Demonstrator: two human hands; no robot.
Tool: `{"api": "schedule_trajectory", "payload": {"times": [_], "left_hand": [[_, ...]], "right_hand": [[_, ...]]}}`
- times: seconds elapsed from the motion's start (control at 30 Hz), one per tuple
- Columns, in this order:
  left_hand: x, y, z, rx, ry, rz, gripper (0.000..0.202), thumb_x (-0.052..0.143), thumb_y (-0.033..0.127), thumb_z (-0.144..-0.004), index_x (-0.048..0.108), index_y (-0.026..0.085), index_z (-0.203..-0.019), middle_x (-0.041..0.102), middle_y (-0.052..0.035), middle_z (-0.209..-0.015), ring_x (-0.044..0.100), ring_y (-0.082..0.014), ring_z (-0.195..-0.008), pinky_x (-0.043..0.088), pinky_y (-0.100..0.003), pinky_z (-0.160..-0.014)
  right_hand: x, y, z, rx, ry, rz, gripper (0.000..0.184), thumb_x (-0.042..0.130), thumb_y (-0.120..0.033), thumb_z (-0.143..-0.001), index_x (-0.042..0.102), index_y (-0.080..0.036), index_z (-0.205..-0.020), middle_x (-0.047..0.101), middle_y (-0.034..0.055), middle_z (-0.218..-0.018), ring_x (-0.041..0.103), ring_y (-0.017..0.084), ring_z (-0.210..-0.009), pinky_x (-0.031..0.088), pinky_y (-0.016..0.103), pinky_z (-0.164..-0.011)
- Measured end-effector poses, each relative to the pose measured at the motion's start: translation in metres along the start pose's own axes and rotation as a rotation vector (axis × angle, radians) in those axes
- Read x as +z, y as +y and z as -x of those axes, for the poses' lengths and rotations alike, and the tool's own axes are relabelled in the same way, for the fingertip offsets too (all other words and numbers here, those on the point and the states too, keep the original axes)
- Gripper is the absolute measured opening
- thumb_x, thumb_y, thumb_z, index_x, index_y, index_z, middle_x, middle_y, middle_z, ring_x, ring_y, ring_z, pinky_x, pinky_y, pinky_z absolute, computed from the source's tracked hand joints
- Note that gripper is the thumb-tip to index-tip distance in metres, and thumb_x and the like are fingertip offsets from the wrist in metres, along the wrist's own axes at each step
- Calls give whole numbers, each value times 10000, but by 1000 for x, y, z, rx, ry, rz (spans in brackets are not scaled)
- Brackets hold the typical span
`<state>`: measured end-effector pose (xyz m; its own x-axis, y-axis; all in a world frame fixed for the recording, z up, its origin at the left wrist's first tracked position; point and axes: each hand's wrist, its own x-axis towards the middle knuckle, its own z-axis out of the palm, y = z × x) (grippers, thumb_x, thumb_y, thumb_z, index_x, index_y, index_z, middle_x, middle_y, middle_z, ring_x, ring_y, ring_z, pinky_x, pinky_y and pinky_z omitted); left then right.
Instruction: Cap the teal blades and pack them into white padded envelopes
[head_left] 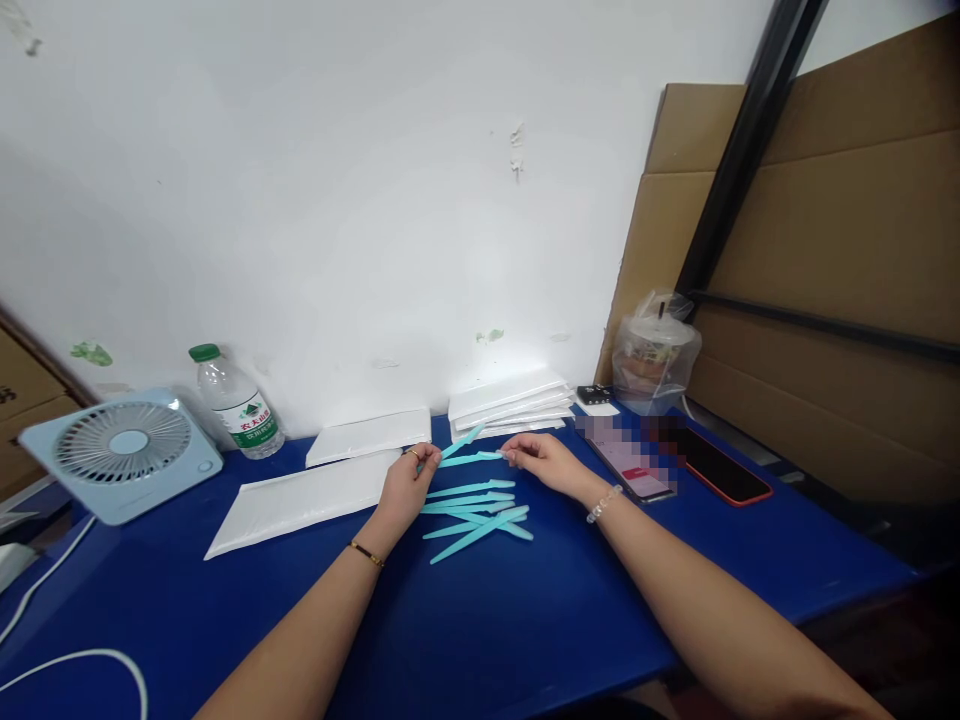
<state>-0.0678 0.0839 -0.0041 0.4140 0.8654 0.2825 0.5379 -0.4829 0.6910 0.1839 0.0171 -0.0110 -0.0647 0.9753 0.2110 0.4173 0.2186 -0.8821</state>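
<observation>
Pinching a turquoise tool (pixel 474 459) above the bench (pixel 480 640), the right hand (pixel 545 462) may drop it onto loose tools (pixel 478 535) if its grip slips, the left hand (pixel 406 488) pinching a second tool (pixel 463 441)

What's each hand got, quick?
Left hand: closed, pinching a turquoise stick, maybe two.
Right hand: closed, pinching the tip of another stick.

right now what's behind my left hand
Around your left hand, the nearer white packet runs up to it, and the farther white packet lies beyond, by the wall. The nearer packet's right end and anything directly behind the hand are covered.
</observation>
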Motion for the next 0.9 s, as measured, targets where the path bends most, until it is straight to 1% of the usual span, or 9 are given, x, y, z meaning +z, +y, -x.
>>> {"api": "schedule_trajectory", "payload": {"times": [0.37, 0.5, 0.57, 0.63, 0.67, 0.73, 0.77, 0.83, 0.9], "left_hand": [[7, 8, 3, 5, -98, 21, 284, 401, 419, -861, 576, 199, -815, 615, -18, -801, 549, -174, -759, 427, -287, -713], [7, 8, 5, 61, -144, -102, 283, 404, 380, -871, 618, 197, -845, 632, -48, -874, 559, -201, -848, 423, -323, -772], [4, 10, 8, 110, -164, -188, 307, 413, 406, -875, 636, 210, -952, 626, -70, -1010, 534, -234, -988, 398, -362, -854], [1, 14, 13, 153, -224, -243, 425, 466, 508, -840, 580, 243, -1152, 573, -84, -1180, 465, -271, -1131, 359, -405, -929], [-1, 16, 16, 178, -275, -261, 559, 520, 574, -785, 519, 256, -1244, 533, -92, -1249, 428, -289, -1179, 342, -424, -954], [-4, 19, 22, 234, -383, -297, 849, 640, 657, -627, 416, 260, -1343, 471, -111, -1322, 385, -321, -1222, 319, -446, -981], [-5, 21, 24, 257, -421, -316, 915, 679, 657, -576, 403, 255, -1350, 465, -117, -1324, 382, -329, -1222, 317, -446, -984], [-6, 25, 28, 288, -453, -351, 810, 693, 601, -603, 456, 249, -1293, 509, -108, -1261, 413, -316, -1189, 334, -427, -967], [-5, 30, 31, 311, -466, -383, 532, 649, 478, -708, 532, 236, -1167, 566, -86, -1140, 470, -280, -1109, 376, -384, -917]], "right_hand": [[10, -5, 0, 30, -66, -105, 318, 628, -434, -775, 674, -148, -908, 681, 47, -757, 607, 149, -661, 482, 271, -630], [7, -2, 1, 0, -23, 61, 332, 628, -429, -777, 639, -169, -983, 657, 29, -746, 594, 147, -660, 472, 269, -622], [5, -5, 5, -37, -22, 209, 382, 610, -449, -788, 628, -183, -1061, 645, 54, -866, 589, 160, -728, 476, 285, -663], [4, -11, 10, -82, -70, 328, 514, 618, -500, -766, 584, -199, -1180, 592, 93, -1075, 571, 199, -896, 476, 318, -758], [4, -16, 14, -106, -111, 381, 618, 645, -534, -728, 543, -209, -1244, 546, 104, -1163, 539, 228, -992, 464, 342, -818], [6, -27, 20, -145, -213, 486, 839, 713, -582, -616, 458, -223, -1330, 480, 110, -1248, 450, 283, -1125, 413, 398, -920], [8, -33, 24, -153, -255, 536, 887, 736, -583, -577, 450, -223, -1334, 476, 108, -1240, 427, 297, -1140, 396, 416, -938], [13, -45, 30, -149, -308, 608, 777, 739, -528, -600, 500, -211, -1269, 499, 99, -1167, 448, 286, -1087, 410, 407, -911], [20, -54, 35, -145, -332, 648, 497, 689, -390, -692, 565, -191, -1130, 521, 86, -1069, 486, 246, -999, 440, 354, -845]]}}
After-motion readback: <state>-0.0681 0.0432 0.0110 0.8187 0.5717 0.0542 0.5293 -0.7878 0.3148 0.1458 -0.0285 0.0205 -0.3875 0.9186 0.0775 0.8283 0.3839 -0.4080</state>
